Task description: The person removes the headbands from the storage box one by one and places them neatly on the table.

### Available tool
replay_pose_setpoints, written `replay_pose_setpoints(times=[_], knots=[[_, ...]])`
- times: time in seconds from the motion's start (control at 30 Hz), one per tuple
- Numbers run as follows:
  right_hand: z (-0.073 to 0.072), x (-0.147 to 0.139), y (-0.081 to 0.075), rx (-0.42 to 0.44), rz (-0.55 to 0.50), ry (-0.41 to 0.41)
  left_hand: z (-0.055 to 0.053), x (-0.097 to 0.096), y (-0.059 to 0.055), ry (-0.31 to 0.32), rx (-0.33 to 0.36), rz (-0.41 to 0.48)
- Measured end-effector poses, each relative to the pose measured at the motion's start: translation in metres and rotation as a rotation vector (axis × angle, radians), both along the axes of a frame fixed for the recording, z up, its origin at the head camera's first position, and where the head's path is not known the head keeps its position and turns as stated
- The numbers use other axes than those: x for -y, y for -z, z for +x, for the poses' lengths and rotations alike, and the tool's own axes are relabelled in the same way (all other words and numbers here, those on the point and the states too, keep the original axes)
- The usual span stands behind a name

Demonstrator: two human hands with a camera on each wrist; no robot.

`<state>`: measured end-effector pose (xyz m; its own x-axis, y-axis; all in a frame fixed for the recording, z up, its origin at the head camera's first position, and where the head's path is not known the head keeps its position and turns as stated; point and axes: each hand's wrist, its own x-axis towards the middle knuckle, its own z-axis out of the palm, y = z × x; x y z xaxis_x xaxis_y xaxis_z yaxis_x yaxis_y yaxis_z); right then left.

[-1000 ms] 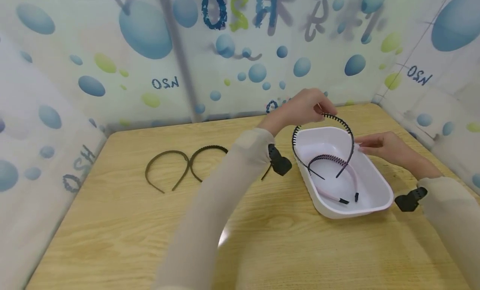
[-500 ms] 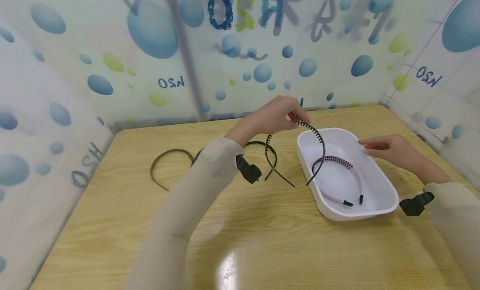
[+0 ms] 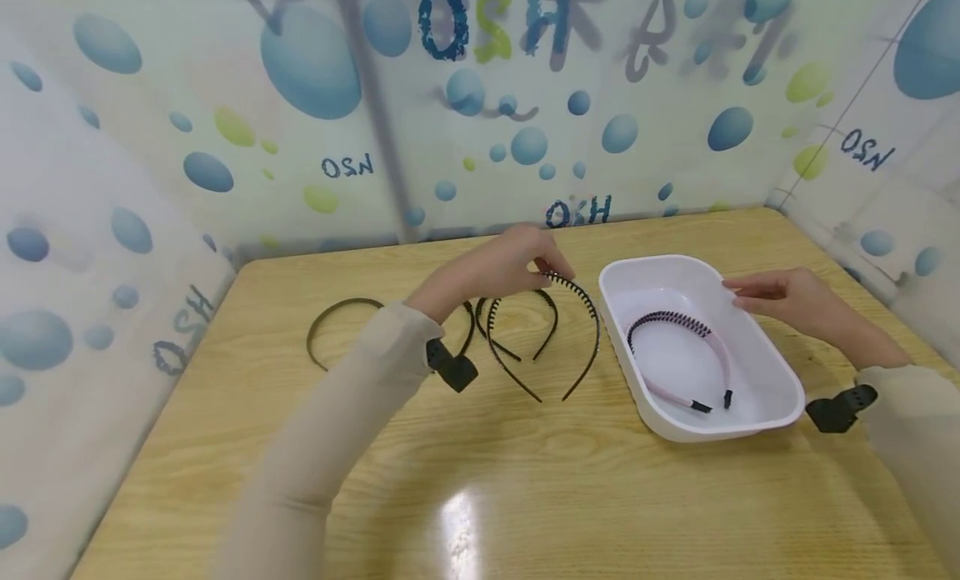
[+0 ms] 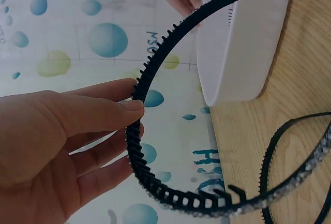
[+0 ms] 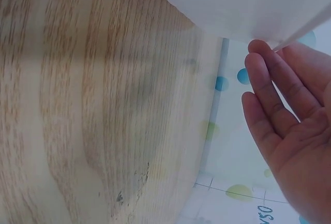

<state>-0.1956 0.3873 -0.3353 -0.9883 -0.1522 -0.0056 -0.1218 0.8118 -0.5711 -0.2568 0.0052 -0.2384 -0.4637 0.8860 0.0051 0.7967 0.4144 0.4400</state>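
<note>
My left hand (image 3: 510, 259) pinches a black toothed headband (image 4: 222, 0) at the top of its arch. Its two ends point down over the table, left of a white plastic basin (image 3: 776, 409). Glittery stones line its outer face in the left wrist view. Thumb and fingers of my right hand (image 3: 802, 309) hold the basin's right rim. Inside the basin lies a pink headband (image 3: 722, 355) with black teeth and black tips. Behind the held one, a dark headband (image 3: 557, 317) lies on the table. My left forearm partly covers another black headband (image 3: 471, 334).
A plain dark headband (image 3: 310, 338) lies farther left on the wooden table (image 3: 570, 497), partly behind my sleeve. A bubble-patterned wall covering (image 3: 480, 188) stands along the table's back and sides.
My left hand has carried the black headband from above the basin leftward and lower, over the table. My right hand stays at the basin's rim. The view has shifted slightly.
</note>
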Motion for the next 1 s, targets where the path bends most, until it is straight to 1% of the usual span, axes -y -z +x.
replay_pose_setpoints(times=[0.13,0.3,0.4,0.53,0.7,1.0], knots=[[0.0,0.0,0.0,-0.01,-0.002,-0.004,0.002,0.015,0.003,-0.014,0.001,0.005],[0.0,0.001,-0.001,-0.023,-0.01,-0.013,0.005,0.033,0.007,-0.011,-0.006,0.016],[0.001,0.001,-0.001,-0.027,-0.019,-0.016,0.007,0.043,0.009,-0.014,-0.004,-0.003],[0.0,0.001,-0.002,-0.022,-0.017,-0.013,0.011,0.055,0.012,-0.035,-0.001,-0.037],[-0.001,0.001,-0.001,-0.014,-0.002,-0.005,0.015,0.072,0.015,-0.059,-0.009,-0.046],[-0.001,-0.002,0.002,-0.02,-0.036,-0.009,0.016,0.105,0.02,-0.084,-0.013,-0.038]])
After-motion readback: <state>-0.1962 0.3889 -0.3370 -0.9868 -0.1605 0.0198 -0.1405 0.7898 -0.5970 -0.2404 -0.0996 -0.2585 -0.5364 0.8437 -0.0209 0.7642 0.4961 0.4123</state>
